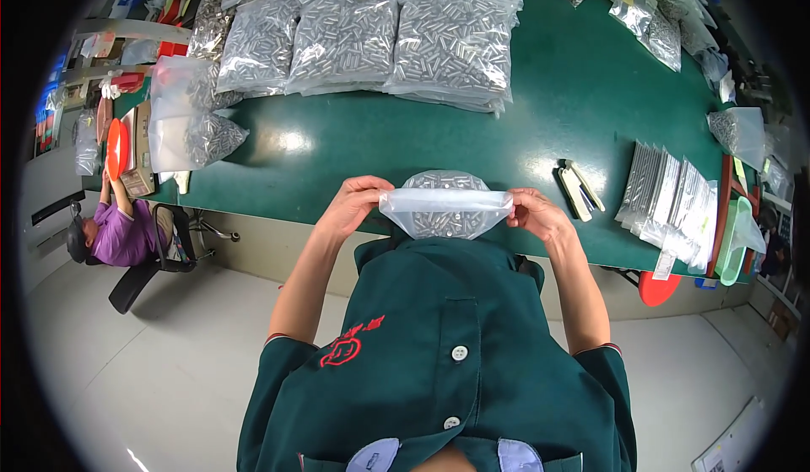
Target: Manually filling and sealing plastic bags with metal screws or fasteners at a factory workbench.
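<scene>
The person wore a dark green short-sleeved work shirt [439, 362] with a buttoned placket down the front; two white buttons [459, 353] showed on it, one above the other. A red embroidered emblem [346, 347] sat on the chest at the person's left (its design too small to make out). Each sleeve hem carried a thin red-and-white trim [278, 338]. Both forearms were bare, and the left hand [354, 202] and right hand [536, 213] were ungloved. Two pale blue patches [375, 457] showed at the lower edge.
</scene>
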### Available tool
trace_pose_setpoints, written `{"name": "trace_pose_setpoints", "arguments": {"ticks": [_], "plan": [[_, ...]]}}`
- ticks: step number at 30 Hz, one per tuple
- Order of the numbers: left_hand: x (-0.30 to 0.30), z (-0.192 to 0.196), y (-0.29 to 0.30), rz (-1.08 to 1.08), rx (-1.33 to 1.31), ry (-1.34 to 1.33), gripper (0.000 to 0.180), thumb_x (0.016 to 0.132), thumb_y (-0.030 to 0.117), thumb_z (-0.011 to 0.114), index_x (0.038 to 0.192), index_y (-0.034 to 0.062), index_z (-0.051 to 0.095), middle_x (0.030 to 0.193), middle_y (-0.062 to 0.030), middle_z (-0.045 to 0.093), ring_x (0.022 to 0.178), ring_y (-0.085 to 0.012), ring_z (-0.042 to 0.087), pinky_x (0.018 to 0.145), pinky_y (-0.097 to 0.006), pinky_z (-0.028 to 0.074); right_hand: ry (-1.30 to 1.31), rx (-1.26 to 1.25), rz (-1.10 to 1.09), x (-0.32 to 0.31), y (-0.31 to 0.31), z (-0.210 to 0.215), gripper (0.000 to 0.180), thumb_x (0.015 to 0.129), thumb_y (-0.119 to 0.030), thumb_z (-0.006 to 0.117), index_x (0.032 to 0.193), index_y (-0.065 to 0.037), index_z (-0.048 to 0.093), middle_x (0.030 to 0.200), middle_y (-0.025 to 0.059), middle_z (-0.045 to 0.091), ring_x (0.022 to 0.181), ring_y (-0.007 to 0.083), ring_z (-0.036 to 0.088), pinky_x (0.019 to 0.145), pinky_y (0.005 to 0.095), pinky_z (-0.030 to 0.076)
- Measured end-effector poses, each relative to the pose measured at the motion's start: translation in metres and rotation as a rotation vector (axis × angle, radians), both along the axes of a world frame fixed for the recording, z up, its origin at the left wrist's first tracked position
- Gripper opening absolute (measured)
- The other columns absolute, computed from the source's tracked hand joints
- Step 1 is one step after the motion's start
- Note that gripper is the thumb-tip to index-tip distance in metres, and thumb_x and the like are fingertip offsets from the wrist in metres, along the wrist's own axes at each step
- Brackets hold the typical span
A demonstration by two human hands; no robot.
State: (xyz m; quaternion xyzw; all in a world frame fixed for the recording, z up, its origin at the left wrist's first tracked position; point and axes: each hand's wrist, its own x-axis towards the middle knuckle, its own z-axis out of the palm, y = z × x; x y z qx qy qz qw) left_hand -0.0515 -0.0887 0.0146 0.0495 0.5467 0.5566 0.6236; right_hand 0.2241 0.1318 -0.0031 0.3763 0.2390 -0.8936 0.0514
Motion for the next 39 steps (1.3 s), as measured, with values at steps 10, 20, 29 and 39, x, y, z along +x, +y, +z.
{"name": "trace_pose_setpoints", "arguments": {"ticks": [10,20,29,39], "plan": [[-0.011,0.027,0.016,-0.266,-0.008,0.244,0.018,0.076,0.006,0.066,0.093,-0.0015,0.066,0.085,-0.0052,0.065,0.078,-0.0112,0.058,0.07,-0.024,0.044,-0.033,0.019,-0.047,0.002,-0.003,-0.005,0.016,0.082,-0.011,0.06,0.068,-0.004,0.059,0.062,0.0025,0.055,0.055,0.0132,0.051,0.054,0.0257,0.043],[-0.013,0.03,0.032,-0.546,-0.001,0.204,0.02,0.079,0.008,0.065,0.097,-0.0013,0.063,0.084,-0.0018,0.063,0.076,-0.0098,0.056,0.071,-0.024,0.044,-0.011,0.066,-0.052,0.002,-0.003,0.002,0.016,0.082,-0.011,0.059,0.068,-0.003,0.059,0.062,0.0035,0.055,0.055,0.0147,0.051,0.056,0.0272,0.044],[0.027,0.05,0.09,-1.041,-0.028,0.875,0.021,0.077,0.018,0.065,0.089,-0.0002,0.064,0.073,-0.0069,0.06,0.071,-0.0156,0.054,0.065,-0.032,0.041,-0.005,0.078,-0.064,0.004,-0.002,0.001,0.015,0.083,-0.012,0.06,0.071,-0.003,0.06,0.063,0.0033,0.056,0.057,0.0143,0.051,0.057,0.0271,0.043],[0.024,0.038,0.093,-1.01,-0.087,0.725,0.018,0.078,0.016,0.065,0.086,-0.0004,0.063,0.072,-0.0062,0.059,0.07,-0.0147,0.051,0.063,-0.032,0.04,0.073,0.268,0.028,0.003,0.007,0.035,0.011,0.081,-0.012,0.065,0.084,-0.001,0.064,0.077,0.0046,0.063,0.07,0.0121,0.055,0.069,0.0274,0.045]]}}
